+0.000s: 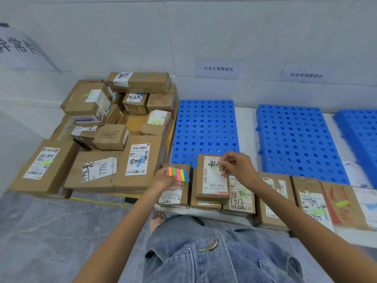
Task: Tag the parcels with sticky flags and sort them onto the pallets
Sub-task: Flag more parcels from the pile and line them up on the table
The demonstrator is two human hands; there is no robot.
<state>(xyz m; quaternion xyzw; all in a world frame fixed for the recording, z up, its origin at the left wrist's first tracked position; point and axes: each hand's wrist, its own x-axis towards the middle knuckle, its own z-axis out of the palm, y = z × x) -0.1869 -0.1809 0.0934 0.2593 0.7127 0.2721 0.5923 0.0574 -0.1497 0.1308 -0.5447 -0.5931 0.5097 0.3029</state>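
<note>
Above cardboard parcel [173, 197] — perhaps plastic flags [179, 174].

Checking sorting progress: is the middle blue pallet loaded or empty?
Empty, as far as visible: the middle blue pallet shows only its bare holed top; parcels hide its near edge.

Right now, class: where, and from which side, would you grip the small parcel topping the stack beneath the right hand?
Probably pinch the small top parcel across its narrow width, from above: it lies flat, label up, raised on its stack, so both long edges stand clear.
</note>
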